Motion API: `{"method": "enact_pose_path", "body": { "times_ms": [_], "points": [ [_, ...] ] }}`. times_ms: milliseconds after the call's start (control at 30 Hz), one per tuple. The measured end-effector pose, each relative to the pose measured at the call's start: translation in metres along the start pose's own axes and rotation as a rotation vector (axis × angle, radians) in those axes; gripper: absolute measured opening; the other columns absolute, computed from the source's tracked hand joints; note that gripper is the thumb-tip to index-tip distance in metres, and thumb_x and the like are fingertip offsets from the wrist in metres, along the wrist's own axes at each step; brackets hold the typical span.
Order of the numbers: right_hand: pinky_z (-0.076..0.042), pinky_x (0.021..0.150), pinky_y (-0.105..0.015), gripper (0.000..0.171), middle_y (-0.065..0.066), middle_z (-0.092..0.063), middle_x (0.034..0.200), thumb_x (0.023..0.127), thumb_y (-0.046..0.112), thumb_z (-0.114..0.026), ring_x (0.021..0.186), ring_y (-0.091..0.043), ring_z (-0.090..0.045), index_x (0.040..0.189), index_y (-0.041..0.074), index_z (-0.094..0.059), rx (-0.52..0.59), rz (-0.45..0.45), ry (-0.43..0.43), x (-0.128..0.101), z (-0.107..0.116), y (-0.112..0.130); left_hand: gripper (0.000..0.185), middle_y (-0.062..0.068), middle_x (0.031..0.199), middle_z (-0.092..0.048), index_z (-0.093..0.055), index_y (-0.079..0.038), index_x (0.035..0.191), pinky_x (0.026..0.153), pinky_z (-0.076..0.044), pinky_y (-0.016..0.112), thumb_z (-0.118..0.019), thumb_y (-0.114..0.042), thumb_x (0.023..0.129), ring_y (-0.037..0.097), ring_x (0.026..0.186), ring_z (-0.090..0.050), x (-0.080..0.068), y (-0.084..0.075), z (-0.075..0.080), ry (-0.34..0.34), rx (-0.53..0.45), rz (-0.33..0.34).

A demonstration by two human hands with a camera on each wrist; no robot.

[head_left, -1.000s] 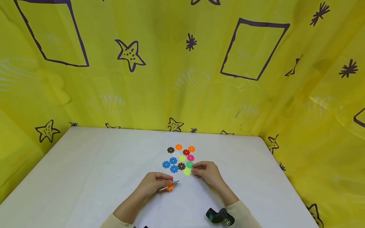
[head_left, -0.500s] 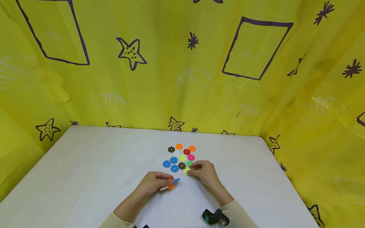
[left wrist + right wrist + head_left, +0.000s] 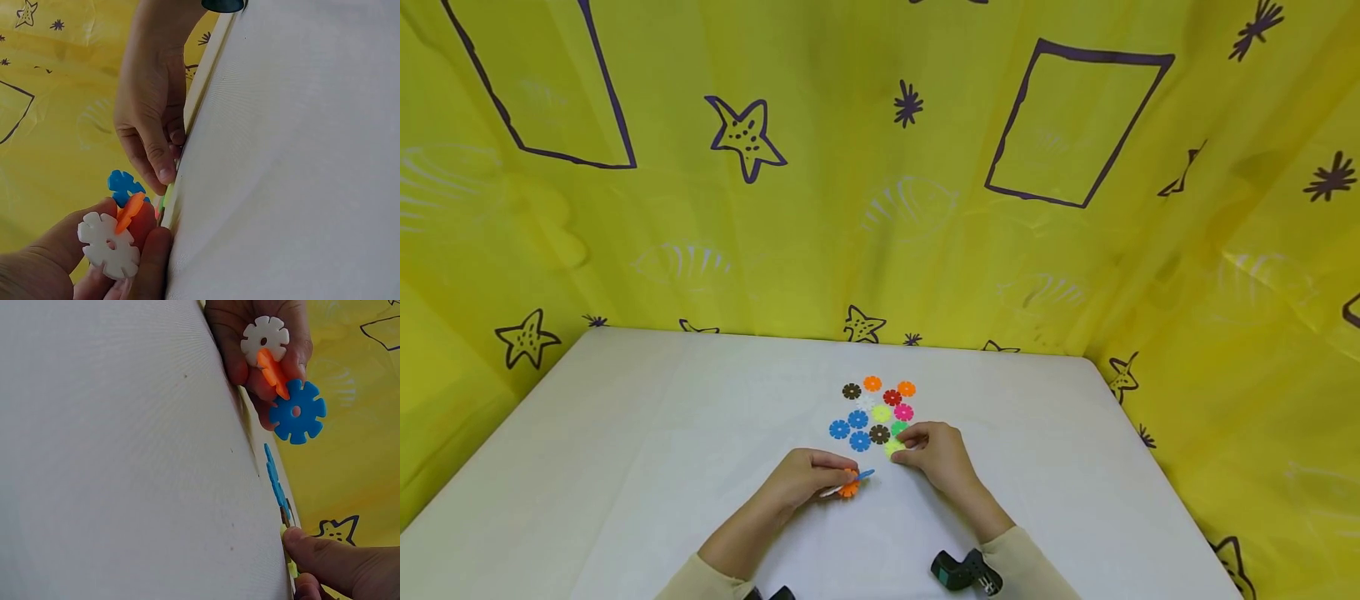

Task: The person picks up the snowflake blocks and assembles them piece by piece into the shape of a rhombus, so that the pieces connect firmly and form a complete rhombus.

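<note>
My left hand (image 3: 805, 479) holds a joined chain of flower-shaped notched discs just above the table. The chain has a white disc (image 3: 117, 260), an orange disc (image 3: 271, 372) slotted crosswise, and a blue disc (image 3: 310, 419) at the end. My right hand (image 3: 942, 454) is at the near edge of a group of loose discs, thumb and fingertips pinching a yellow disc (image 3: 891, 447) that lies on the table. Those fingers partly cover the yellow disc, and a green disc (image 3: 898, 428) sits just beyond them.
Several loose discs lie flat on the white table (image 3: 700, 417): blue (image 3: 860, 441), brown (image 3: 879, 434), pink (image 3: 903, 412), red (image 3: 892, 397), orange (image 3: 872, 383) and others. A yellow patterned curtain (image 3: 820, 208) hangs behind. A black device (image 3: 958, 570) is strapped at the right wrist.
My right hand has moved slightly left, onto the yellow disc. My left hand has stayed about in place while the chain in it tilted a little and back.
</note>
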State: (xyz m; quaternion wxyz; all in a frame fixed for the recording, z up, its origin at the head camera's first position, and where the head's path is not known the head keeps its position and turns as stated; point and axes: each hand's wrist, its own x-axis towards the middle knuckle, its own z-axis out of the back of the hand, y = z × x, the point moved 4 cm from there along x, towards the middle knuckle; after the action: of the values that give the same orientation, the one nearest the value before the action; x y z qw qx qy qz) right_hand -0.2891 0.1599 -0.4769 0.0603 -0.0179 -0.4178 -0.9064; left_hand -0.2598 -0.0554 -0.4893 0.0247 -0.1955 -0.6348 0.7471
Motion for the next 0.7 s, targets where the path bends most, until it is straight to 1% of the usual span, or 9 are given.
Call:
{"method": "enact_pose_path", "body": {
  "times_ms": [167, 267, 533, 700],
  "points": [
    [-0.051, 0.063, -0.022, 0.023, 0.001, -0.068, 0.077, 0.072, 0.014, -0.088, 0.071, -0.01, -0.059, 0.091, 0.006, -0.077, 0.022, -0.007, 0.019, -0.0012, 0.0008, 0.0011, 0.028, 0.005, 0.088, -0.076, -0.075, 0.003, 0.104, 0.065, -0.051, 0.018, -0.079, -0.014, 0.081, 0.006, 0.071, -0.065, -0.0005, -0.0006, -0.0004, 0.025, -0.023, 0.012],
    [-0.051, 0.062, -0.021, 0.022, 0.0, -0.068, 0.077, 0.072, 0.013, -0.087, 0.07, -0.01, -0.059, 0.09, 0.005, -0.077, 0.034, -0.008, 0.03, -0.0014, 0.0011, 0.0017, 0.029, 0.005, 0.088, -0.076, -0.075, 0.004, 0.104, 0.065, -0.052, 0.018, -0.079, -0.013, 0.081, 0.006, 0.07, -0.065, -0.0004, -0.0004, -0.0004, 0.036, -0.035, 0.005],
    [-0.048, 0.061, -0.022, 0.027, 0.002, -0.065, 0.074, 0.07, 0.021, -0.089, 0.069, -0.011, -0.056, 0.09, 0.006, -0.077, 0.004, -0.013, 0.015, -0.0006, -0.0007, 0.0031, 0.029, 0.005, 0.086, -0.075, -0.074, 0.005, 0.105, 0.065, -0.053, 0.017, -0.079, -0.012, 0.082, 0.006, 0.069, -0.066, 0.0, -0.0002, -0.0009, 0.056, -0.06, -0.01],
    [-0.047, 0.06, -0.022, 0.027, 0.001, -0.063, 0.075, 0.07, 0.019, -0.09, 0.068, -0.013, -0.053, 0.088, 0.006, -0.075, -0.003, -0.026, 0.047, -0.0008, -0.0018, 0.0041, 0.028, 0.005, 0.085, -0.075, -0.074, 0.005, 0.105, 0.065, -0.054, 0.018, -0.078, -0.012, 0.083, 0.006, 0.069, -0.066, 0.0, 0.0001, -0.001, 0.067, -0.054, -0.012]
  ]
}}
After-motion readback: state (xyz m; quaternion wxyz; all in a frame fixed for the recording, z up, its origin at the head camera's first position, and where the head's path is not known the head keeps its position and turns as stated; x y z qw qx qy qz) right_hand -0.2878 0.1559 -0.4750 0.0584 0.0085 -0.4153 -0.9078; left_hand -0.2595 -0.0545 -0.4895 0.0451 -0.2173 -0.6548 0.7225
